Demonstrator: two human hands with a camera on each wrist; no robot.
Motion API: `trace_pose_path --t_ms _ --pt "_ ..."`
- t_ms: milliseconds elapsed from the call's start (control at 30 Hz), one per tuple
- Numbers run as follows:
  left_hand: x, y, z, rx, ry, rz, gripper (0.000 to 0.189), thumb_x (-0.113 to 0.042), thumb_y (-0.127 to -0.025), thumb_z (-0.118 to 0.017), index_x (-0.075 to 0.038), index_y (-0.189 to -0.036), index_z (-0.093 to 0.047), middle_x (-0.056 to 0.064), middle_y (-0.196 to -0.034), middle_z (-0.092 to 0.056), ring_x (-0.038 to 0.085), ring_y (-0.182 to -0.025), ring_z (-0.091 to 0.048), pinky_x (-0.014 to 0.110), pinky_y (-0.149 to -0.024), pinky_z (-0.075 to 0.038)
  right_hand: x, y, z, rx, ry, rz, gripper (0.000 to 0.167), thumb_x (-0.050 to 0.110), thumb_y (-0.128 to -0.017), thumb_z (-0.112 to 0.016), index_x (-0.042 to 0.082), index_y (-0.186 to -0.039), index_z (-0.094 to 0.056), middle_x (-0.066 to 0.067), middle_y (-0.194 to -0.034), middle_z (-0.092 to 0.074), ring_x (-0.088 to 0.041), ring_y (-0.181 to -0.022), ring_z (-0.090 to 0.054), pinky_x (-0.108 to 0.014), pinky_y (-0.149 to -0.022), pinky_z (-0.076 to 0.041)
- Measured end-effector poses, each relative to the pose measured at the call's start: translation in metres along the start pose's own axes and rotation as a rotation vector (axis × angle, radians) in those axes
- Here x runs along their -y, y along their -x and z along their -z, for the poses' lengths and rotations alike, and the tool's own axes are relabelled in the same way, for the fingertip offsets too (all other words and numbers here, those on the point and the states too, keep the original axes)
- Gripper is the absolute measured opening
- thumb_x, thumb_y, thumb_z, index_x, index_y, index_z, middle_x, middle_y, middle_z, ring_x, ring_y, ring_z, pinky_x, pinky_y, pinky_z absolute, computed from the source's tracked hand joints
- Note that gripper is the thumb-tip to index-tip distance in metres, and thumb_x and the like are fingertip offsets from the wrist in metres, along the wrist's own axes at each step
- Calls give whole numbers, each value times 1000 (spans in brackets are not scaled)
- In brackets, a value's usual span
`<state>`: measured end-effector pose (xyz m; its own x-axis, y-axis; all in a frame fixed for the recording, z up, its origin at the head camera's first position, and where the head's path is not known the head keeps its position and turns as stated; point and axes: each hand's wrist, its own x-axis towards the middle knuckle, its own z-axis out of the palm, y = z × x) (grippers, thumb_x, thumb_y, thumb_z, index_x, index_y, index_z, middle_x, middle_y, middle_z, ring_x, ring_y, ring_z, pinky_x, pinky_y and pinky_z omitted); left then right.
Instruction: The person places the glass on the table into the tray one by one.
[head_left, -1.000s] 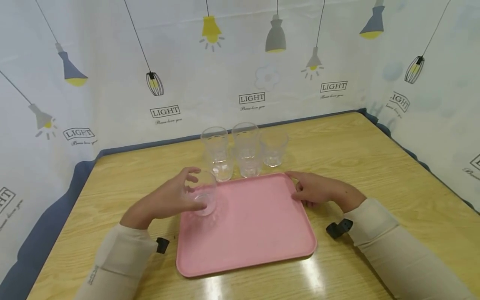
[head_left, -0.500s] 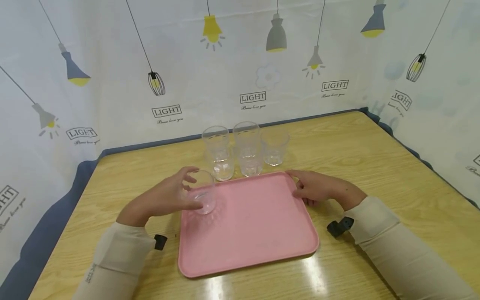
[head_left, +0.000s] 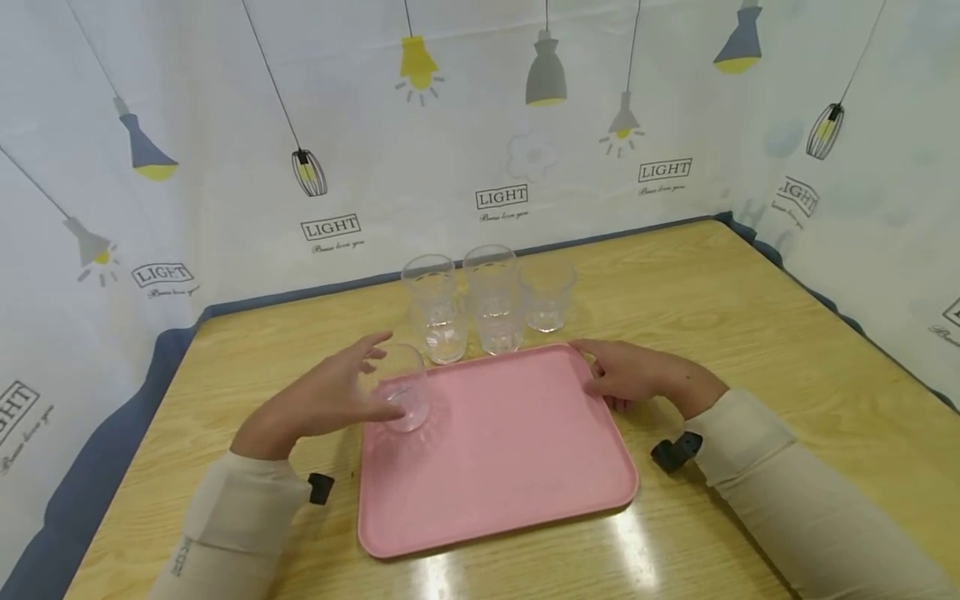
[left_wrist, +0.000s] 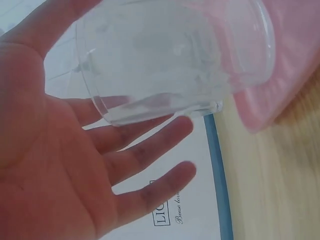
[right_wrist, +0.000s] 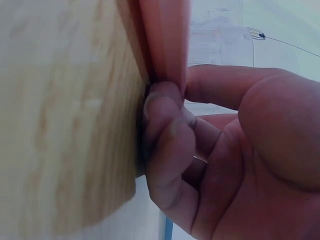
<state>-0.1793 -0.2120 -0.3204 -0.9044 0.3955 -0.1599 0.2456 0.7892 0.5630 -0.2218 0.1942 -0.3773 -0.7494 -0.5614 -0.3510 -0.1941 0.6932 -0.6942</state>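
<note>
On the pink tray (head_left: 502, 450), at its back left corner, stands a clear cup (head_left: 408, 392) upright. My left hand (head_left: 330, 392) is beside this cup with its thumb and fingers spread loosely around it. In the left wrist view the fingers (left_wrist: 165, 147) of that hand extend past the cup (left_wrist: 155, 60), and the palm stays apart from it. At the tray's back right corner my right hand (head_left: 630, 375) pinches the rim. The right wrist view has curled fingers (right_wrist: 170, 145) under the tray edge (right_wrist: 167, 40) and the thumb on its upper side.
Several more clear cups (head_left: 495, 292) stand close together just behind the tray; whether some are stacked is hard to tell. The wooden table (head_left: 720, 308) ends at a curtain (head_left: 420, 167) printed with lamps, at the back and sides.
The left hand's fingers have loosened and drawn slightly left from the cup, which stays on the tray. The right hand keeps its hold on the rim.
</note>
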Motion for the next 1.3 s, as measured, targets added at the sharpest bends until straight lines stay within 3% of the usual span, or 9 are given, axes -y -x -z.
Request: trace_pose_path --t_ms 167,333,533,800,1100,1300 --pt "-12 -7 4 -124 -79 47 98 -70 -87 -60 -22 -161 -16 12 -158 -39 36 -142 -42 67 -112 -32 3 1 2 -4 12 9 72 12 -102 -54 3 -159 -11 -3 -64 -58 -15 -51 -55 -31 -51 -49" --pt "-27 -24 8 -197 -143 102 90 -71 -92 -50 -22 -160 -19 10 -159 -37 34 -141 -44 70 -113 -26 1 1 2 2 8 4 72 12 -102 -54 5 -160 -12 -3 -64 -59 -15 -51 -55 -30 -51 -49" --pt "-36 -46 11 -196 -205 111 89 -72 -91 -51 -23 -159 -22 12 -157 -40 37 -138 -46 66 -109 -36 -2 2 3 -6 -9 13 72 10 -101 -54 5 -159 -13 -2 -64 -59 -14 -51 -55 -29 -50 -48" --pt "-30 -69 6 -135 -184 186 94 -72 -89 -53 -19 -159 -21 12 -154 -44 36 -138 -46 65 -108 -38 -5 -1 -2 14 -45 16 73 12 -101 -54 6 -160 -12 -1 -63 -57 -13 -49 -51 -28 -49 -46" --pt "-30 -84 -4 -134 -151 228 100 -72 -86 -57 -15 -159 -21 13 -158 -40 36 -143 -41 62 -110 -39 -5 -3 -1 -3 -26 14 72 12 -101 -55 6 -160 -14 -2 -63 -58 -13 -50 -52 -29 -50 -47" --pt "-28 -87 -9 -116 -90 223 106 -74 -83 -59 -16 -160 -15 11 -155 -45 36 -141 -44 60 -112 -37 -4 -2 2 1 -26 15 71 12 -101 -55 7 -160 -14 -2 -64 -60 -14 -51 -54 -30 -50 -48"
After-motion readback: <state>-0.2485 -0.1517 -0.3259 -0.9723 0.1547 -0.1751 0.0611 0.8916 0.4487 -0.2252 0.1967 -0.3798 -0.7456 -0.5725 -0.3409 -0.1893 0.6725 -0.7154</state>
